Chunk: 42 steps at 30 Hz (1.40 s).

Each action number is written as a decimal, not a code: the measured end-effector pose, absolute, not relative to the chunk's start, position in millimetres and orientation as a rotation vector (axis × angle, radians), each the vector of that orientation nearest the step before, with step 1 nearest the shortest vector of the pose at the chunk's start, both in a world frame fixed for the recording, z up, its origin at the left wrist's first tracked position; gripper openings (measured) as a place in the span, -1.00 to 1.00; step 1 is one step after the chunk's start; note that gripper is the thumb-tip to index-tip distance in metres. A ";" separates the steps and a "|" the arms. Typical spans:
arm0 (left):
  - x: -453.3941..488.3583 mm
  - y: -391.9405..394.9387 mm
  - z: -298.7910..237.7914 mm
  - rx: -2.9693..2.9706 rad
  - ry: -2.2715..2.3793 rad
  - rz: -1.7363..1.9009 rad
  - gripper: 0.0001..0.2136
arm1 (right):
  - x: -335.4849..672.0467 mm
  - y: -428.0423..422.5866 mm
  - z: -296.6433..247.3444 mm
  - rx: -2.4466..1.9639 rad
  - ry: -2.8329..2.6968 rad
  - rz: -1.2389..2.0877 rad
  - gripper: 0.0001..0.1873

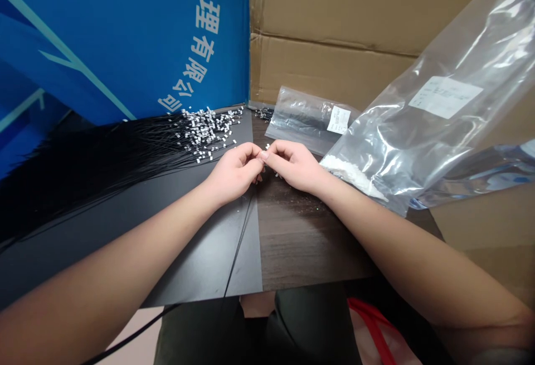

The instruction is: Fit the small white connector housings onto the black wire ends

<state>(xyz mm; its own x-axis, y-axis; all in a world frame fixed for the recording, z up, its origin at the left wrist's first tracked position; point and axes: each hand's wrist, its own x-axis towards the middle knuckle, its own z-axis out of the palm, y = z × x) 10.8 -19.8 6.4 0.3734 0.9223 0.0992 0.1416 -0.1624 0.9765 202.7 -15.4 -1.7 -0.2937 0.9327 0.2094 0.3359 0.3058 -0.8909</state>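
My left hand and my right hand meet fingertip to fingertip above the table, both closed in a pinch. From beneath my left hand a thin black wire trails down over the table's front edge, and my left fingers seem to grip its upper end. What my right thumb and fingertip pinch is too small to make out. A few small white pieces show beside and below my right fingers. Left of my hands lies a large bundle of black wires, with white connectors on the ends nearest me.
A large clear plastic bag holding small white pieces leans at the right. Behind my right hand lies a smaller labelled clear bag. A blue printed panel and a cardboard wall stand behind the table.
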 end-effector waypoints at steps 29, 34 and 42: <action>9.2 -19.9 6.5 1.531 0.901 0.743 -0.93 | 235.6 24.7 6.7 -1.032 -0.991 0.788 -0.59; 3.3 -18.7 15.1 1.521 1.004 0.643 -0.95 | 243.6 32.0 6.4 -1.039 -0.958 0.779 -0.54; -53.4 -7.7 78.8 1.868 1.370 0.689 -0.88 | 235.4 25.6 1.4 -1.049 -1.061 0.699 -0.47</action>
